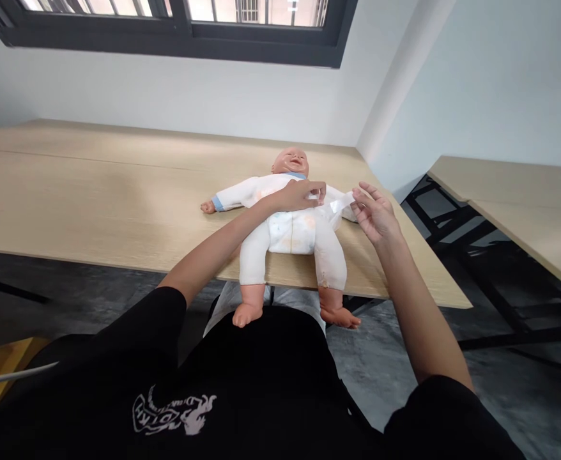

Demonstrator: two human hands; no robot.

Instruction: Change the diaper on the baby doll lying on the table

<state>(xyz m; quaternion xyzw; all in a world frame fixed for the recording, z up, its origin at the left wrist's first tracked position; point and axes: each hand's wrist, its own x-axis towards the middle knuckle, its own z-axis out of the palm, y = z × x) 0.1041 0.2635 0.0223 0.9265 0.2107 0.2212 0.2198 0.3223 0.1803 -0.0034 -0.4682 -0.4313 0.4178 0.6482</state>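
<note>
A baby doll [252, 262] lies on its back on the wooden table, its feet hanging past the front edge. It has a white top with blue cuffs and collar. Around its hips is a white diaper [291, 233] with faint coloured prints and a line down the front. My left hand [300, 195] rests across the doll's belly at the diaper's upper edge, fingers bent; what lies under them is hidden. On the right, my right hand [375, 209] pinches the end of a white diaper tab [342, 202], stretched out from the doll's side.
The wooden table [117, 198] runs far to the left, against a white wall with a dark-framed window [266, 48]. A second table [515, 198] stands to the right across a gap. Something yellow [7, 370] is at the lower left.
</note>
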